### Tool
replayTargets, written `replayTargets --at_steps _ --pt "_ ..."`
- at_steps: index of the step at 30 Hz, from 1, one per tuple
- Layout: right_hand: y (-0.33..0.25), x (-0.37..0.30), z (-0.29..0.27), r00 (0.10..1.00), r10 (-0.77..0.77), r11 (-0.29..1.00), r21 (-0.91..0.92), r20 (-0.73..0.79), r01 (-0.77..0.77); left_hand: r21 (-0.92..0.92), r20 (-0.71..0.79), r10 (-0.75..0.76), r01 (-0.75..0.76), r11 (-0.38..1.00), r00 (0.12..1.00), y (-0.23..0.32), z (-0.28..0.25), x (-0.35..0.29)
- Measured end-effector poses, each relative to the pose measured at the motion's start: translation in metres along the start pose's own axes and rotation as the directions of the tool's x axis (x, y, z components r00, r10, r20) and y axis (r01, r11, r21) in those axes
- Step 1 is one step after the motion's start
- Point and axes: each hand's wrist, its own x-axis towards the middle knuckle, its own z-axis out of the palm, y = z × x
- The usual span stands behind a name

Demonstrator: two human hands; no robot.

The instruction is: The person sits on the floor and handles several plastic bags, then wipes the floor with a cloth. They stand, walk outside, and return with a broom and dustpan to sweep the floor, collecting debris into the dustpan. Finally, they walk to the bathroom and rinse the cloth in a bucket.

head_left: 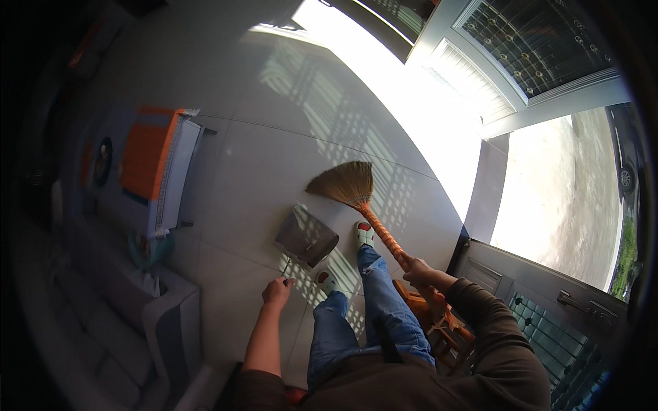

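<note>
My right hand [415, 270] is closed around the orange-wrapped handle of a broom [384, 236]. Its fan of straw bristles points away from me, over the tiled floor ahead of my feet. A grey-brown dustpan [306, 236] with a thin long handle is in front of my left foot, left of the bristles. My left hand [277, 290] grips the end of that handle. The bristles and the dustpan are apart. Whether anything lies inside the dustpan, I cannot tell.
A wooden stool [449, 335] stands by my right leg, beside an open door [548, 301]. To the left are a grey sofa [175, 322] and a low table with an orange cover [147, 154]. Bright sunlight falls through the doorway onto the floor [260, 157].
</note>
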Motion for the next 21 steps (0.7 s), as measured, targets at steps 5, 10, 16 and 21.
replayTargets --at_steps 5,10,16,21 --pt "0.035 -0.045 -0.027 0.99 -0.105 0.994 -0.034 -0.096 0.102 -0.011 -0.045 0.013 -0.014 1.0 0.999 -0.007 0.008 0.004" --pt "0.043 -0.051 -0.079 0.986 0.016 0.98 0.197 -0.168 0.018 0.016 0.008 -0.036 0.036 0.999 0.999 -0.009 0.006 0.005" --pt "0.006 0.017 -0.151 0.971 0.112 0.87 0.493 -0.213 0.008 -0.013 0.024 -0.078 0.079 0.997 0.997 -0.004 -0.002 0.007" --pt "-0.014 0.095 -0.133 0.982 0.097 0.762 0.646 -0.162 0.031 -0.01 0.024 -0.055 0.055 0.998 0.998 0.0 -0.004 0.02"
